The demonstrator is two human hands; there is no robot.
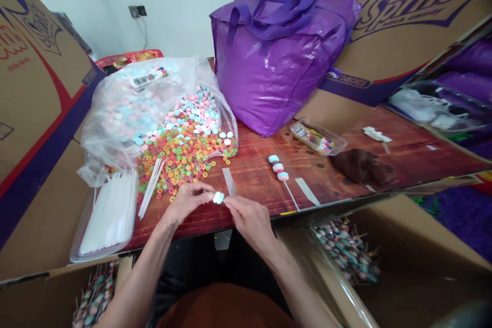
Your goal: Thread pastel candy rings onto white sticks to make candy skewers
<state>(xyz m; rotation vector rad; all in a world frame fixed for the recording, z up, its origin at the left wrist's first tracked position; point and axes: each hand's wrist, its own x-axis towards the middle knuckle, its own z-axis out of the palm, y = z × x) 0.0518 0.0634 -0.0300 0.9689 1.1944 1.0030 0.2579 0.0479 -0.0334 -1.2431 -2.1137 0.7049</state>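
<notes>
In front of me, a small pale blue-and-white marshmallow is between my two hands. My left hand pinches its left side with thumb and forefinger. From the other side, my right hand has its fingers closed on a thin white stick, mostly hidden by the fingers. Loose gummy rings in orange, green and red lie beyond my left hand. Pink, blue and white marshmallows spill from a clear plastic bag. To the right lies a stick threaded with marshmallows.
At the left, a clear tub holds many white sticks; several more sticks lie beside it. A purple bag stands behind. Rightward are a plastic box and brown cloth. Below the edge, a carton holds finished-looking skewers.
</notes>
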